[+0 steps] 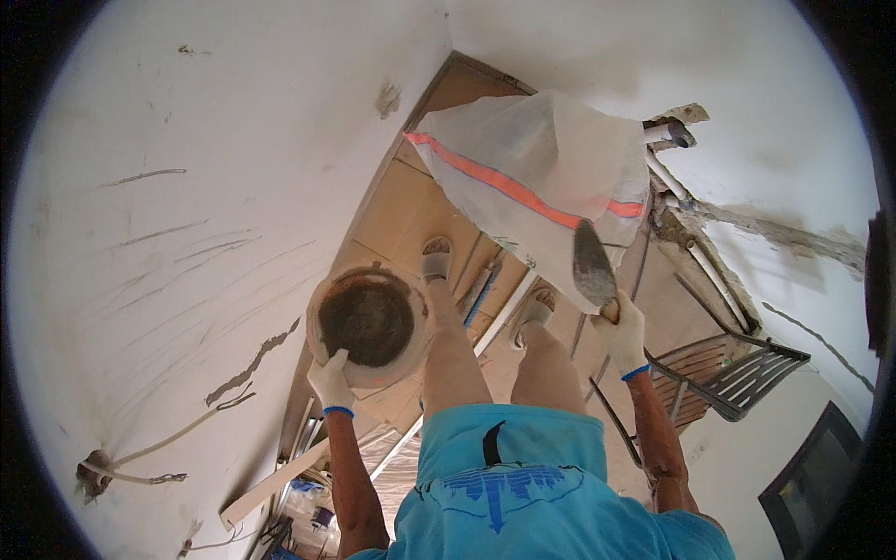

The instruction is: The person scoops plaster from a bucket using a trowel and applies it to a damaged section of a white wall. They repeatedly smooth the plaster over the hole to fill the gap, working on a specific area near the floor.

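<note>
My left hand (pixel 332 381), in a white knit glove with a blue cuff, grips the near rim of a round bucket (pixel 408 351). Dark grey mortar (pixel 366 322) fills part of the bucket. On the other side, my right hand (pixel 623 338), gloved the same way, is closed round the handle of a pointed trowel (pixel 592 265). The trowel's blade points away from me and looks smeared with grey. Beyond the blade stands a large white woven sack (pixel 551 140) with an orange-red stripe.
Near my feet lie a long white strip (pixel 505 313) and a blue-edged tool (pixel 481 303). A dark slatted metal chair (pixel 728 373) stands to the right. White pipes (pixel 667 175) stick out of the broken right wall. Loose wires (pixel 177 446) hang from the left wall; a board (pixel 271 485) leans below.
</note>
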`<state>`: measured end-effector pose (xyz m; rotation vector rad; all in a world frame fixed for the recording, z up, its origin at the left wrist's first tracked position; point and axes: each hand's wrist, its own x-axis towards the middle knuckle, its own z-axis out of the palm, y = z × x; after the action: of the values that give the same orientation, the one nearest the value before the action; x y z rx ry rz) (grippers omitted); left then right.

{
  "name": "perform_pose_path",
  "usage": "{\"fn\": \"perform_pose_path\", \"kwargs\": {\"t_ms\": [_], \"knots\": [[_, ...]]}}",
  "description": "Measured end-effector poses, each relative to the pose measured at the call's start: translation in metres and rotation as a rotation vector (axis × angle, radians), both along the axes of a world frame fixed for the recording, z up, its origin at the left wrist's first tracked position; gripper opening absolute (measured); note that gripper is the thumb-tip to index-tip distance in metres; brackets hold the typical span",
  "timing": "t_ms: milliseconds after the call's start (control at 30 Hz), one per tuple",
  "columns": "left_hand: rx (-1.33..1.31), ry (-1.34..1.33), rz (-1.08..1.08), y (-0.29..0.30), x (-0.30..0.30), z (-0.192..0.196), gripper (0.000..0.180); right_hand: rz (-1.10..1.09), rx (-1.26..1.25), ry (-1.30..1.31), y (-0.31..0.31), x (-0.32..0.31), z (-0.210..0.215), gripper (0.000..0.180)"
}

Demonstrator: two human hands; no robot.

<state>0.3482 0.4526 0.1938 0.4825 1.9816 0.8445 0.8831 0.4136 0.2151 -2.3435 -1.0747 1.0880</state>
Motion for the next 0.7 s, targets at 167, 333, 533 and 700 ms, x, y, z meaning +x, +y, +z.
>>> {"fn": "perform_pose_path", "kwargs": {"t_ms": [167, 333, 533, 700], "knots": [[0.077, -0.089, 0.024, 0.032, 0.031, -0.009, 0.045, 0.212, -0.034, 0.072, 0.029, -0.058, 0.001, 0.054], [0.076, -0.065, -0.015, 0.053, 0.045, -0.014, 0.046, 0.375, 0.061, 0.251, 0.042, -0.09, -0.001, 0.052], [0.028, 0.033, -0.086, 0.074, 0.057, -0.008, 0.044, 0.485, 0.037, 0.231, 0.058, -0.093, 0.008, 0.052], [0.057, 0.024, -0.112, 0.083, 0.071, 0.01, 0.043, 0.647, -0.003, 0.226, 0.086, -0.096, 0.015, 0.048]]}}
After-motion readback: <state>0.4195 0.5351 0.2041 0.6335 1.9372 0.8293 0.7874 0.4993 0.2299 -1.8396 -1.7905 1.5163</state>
